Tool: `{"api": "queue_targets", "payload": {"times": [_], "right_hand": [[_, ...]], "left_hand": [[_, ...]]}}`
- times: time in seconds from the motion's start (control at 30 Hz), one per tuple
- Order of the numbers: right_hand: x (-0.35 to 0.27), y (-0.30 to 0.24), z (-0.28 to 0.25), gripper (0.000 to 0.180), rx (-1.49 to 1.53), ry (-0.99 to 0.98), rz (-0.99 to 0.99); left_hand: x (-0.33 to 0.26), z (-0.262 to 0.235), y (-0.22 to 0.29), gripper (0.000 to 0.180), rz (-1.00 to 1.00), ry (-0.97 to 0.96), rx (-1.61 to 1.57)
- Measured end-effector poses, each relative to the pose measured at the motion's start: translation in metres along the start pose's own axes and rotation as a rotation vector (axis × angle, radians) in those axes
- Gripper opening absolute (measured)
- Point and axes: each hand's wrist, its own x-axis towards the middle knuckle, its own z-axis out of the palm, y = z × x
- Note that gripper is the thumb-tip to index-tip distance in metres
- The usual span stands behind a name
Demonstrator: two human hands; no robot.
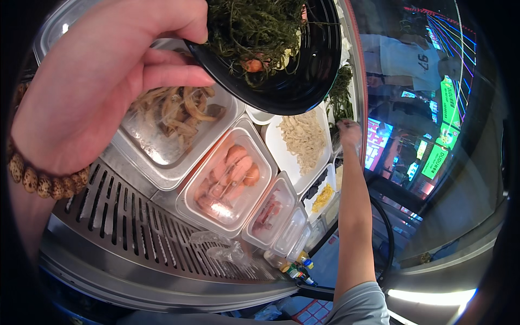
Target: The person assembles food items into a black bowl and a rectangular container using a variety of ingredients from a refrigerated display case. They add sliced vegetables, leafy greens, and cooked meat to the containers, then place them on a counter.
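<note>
The black bowl [292,59] sits high in the view, tilted, heaped with dark green seaweed [252,27] and a few orange bits. Your left hand [92,86] has its grip clamped on the bowl's near rim, thumb over the edge and fingers beneath (a beaded bracelet [43,181] circles that wrist). Your right hand [349,132] reaches far out to the greens [341,97] at the counter's far edge; you cannot tell whether its grip is closed. Below the bowl lie clear tubs: pale brown strips [179,111], pink sausages [233,170], and a white tray of shredded beige strands [303,141]. A crumpled plastic glove [222,246] rests on the slotted steel counter [130,216].
</note>
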Motion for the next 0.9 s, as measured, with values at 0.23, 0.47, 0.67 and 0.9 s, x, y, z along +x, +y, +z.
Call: {"api": "queue_targets", "payload": {"times": [0.23, 0.47, 0.67, 0.9], "right_hand": [[0.019, 0.000, -0.035, 0.022, 1.105, 0.106, 0.092], [0.023, -0.013, -0.066, 0.026, 0.934, -0.322, 0.156], [0.041, 0.063, -0.001, 0.029, -0.015, 0.073, -0.045], [0.032, 0.055, -0.006, 0.014, 0.623, 0.026, 0.236]], "left_hand": [[0.002, -0.008, -0.006, 0.019, 0.001, -0.014, 0.012], [0.001, -0.006, -0.003, 0.019, -0.016, 0.013, 0.034], [0.003, -0.010, -0.007, 0.024, -0.004, -0.035, 0.046], [0.001, -0.002, -0.003, 0.029, -0.024, -0.004, 0.068]]}}
